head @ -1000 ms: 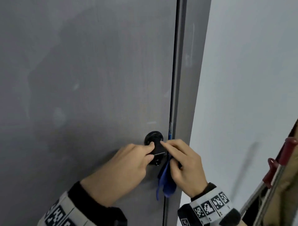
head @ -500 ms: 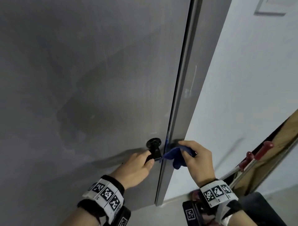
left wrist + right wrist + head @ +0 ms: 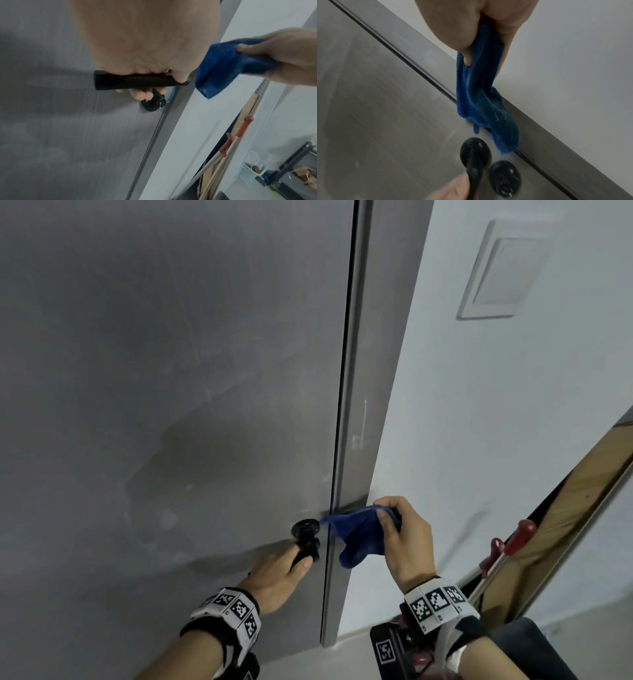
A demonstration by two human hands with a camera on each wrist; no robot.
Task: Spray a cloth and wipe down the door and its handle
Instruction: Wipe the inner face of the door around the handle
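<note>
The grey door (image 3: 171, 405) fills the left of the head view, shut against its grey frame (image 3: 363, 371). My left hand (image 3: 281, 571) grips the black lever handle (image 3: 306, 546), seen as a black bar (image 3: 137, 81) in the left wrist view, with a round lock knob (image 3: 153, 102) below it. My right hand (image 3: 404, 537) pinches a bunched blue cloth (image 3: 356, 534) beside the frame. The cloth (image 3: 481, 102) hangs from my fingers, one corner reaching the gap at the door's edge. No spray bottle shows.
A white wall (image 3: 496, 440) with a switch plate (image 3: 496, 272) lies right of the frame. Long poles with red tips (image 3: 510, 546) lean in the corner at the lower right. A dark rack with boxes (image 3: 291, 173) stands lower down in the left wrist view.
The view has tilted upward and pulled back. My right hand has drawn the cloth away from the handle, to the right over the frame. My left hand has stayed on the handle.
</note>
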